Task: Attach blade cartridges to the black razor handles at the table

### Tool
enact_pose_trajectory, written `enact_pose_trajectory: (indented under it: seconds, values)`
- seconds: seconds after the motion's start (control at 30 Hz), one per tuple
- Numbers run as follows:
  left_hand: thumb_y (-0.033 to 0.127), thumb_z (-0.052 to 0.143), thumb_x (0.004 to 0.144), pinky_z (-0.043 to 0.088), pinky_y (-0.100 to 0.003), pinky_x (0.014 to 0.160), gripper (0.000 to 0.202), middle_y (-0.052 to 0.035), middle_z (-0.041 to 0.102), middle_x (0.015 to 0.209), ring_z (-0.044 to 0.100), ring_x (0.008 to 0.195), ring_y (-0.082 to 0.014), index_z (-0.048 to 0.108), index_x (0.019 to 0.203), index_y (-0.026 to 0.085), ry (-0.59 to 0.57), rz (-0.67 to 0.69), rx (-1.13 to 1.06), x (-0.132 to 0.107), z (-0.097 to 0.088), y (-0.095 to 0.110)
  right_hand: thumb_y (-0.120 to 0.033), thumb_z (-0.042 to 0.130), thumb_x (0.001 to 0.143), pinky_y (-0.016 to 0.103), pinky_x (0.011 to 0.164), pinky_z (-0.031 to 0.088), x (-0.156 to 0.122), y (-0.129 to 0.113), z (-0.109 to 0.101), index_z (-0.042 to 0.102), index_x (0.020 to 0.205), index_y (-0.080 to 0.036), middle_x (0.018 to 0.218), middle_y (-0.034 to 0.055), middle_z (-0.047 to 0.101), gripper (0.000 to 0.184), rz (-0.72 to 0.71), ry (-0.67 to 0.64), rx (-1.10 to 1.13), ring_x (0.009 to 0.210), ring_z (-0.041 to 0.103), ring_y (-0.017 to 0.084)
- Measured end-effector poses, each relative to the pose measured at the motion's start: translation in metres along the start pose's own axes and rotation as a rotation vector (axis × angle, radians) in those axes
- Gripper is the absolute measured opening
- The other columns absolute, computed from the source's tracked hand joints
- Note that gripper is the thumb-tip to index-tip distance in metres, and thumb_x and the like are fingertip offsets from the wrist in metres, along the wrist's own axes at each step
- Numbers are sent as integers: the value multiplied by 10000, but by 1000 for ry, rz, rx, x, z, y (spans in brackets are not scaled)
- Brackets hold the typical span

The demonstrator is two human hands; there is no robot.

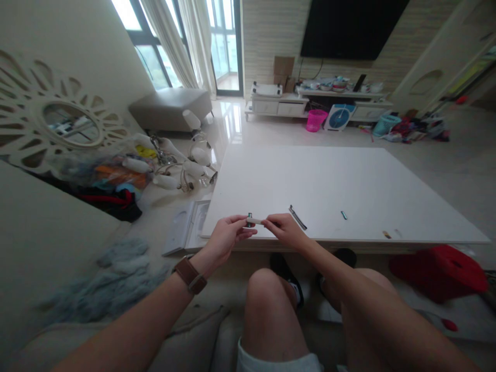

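My left hand [227, 237] and my right hand [284, 231] meet over the near edge of a white table [349, 181]. Both pinch the ends of a small pale stick-like object [254, 221] held level between them. A tiny dark green piece [250, 215] lies on the table just behind it. A thin dark metal strip [297, 217] lies right of my right hand, touching nothing. A brown watch strap [189, 275] circles my left wrist.
A small teal piece [344, 215] and a brown speck [386, 234] lie on the table's right part. A red stool [442, 271] stands at right, a white chandelier [182, 165] and open white case [186, 227] on the floor at left. My knees sit below the table edge.
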State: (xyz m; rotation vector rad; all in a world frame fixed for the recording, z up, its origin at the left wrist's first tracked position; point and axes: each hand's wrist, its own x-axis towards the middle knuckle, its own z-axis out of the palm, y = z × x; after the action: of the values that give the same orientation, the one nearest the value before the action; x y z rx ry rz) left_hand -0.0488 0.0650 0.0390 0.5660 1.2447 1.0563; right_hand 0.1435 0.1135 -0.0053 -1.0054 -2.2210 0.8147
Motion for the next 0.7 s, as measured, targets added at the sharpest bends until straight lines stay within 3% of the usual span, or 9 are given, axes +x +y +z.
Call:
enact_pose_trajectory:
  seconds: [0.7]
  values:
    - [111, 645, 784, 556, -195, 593, 74, -131, 741, 864, 715, 647, -150, 697, 833, 93, -39, 17, 38, 1, -2, -1, -431, 453, 980, 259, 567, 276, -3, 1, 0, 653, 717, -160, 563, -27, 502, 427, 32, -18, 18, 552, 406, 108]
